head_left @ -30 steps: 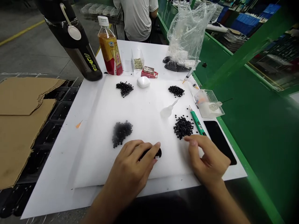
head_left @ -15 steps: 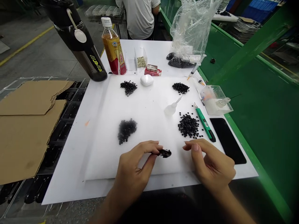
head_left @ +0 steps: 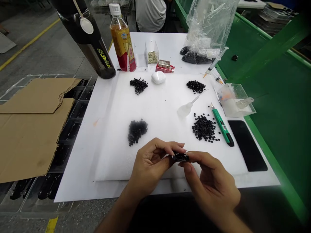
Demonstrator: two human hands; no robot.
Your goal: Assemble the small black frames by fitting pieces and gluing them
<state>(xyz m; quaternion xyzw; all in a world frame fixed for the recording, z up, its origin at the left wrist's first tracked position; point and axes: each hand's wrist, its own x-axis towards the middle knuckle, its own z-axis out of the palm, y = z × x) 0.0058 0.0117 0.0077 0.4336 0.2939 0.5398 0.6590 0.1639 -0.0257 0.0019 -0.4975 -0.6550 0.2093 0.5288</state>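
A small shiny black part (head_left: 180,157) is pinched between both hands above the front of a white foam mat (head_left: 114,161). My left hand (head_left: 153,165) grips its left end with fingertips and thumb. My right hand (head_left: 211,181) has thumb and forefinger on its right end. The part's exact kind cannot be made out. Beyond my right hand lies a pile of small black square pieces (head_left: 203,128), with a green utility knife (head_left: 222,125) beside it. Another black pile (head_left: 137,131) sits beyond my left hand, and two more piles (head_left: 138,85) (head_left: 195,86) lie farther back.
A dark phone (head_left: 247,145) lies at the right edge. At the back stand a tilted black bottle (head_left: 89,42), a drink bottle (head_left: 123,47), a small clear box (head_left: 152,56) and a plastic bag (head_left: 209,32). A dropper bottle (head_left: 185,110) lies on the mat. Cardboard (head_left: 31,139) covers trays at left.
My right hand has come left and closed on the black part's right end. My left hand has carried the part slightly right. The view has shifted a little.
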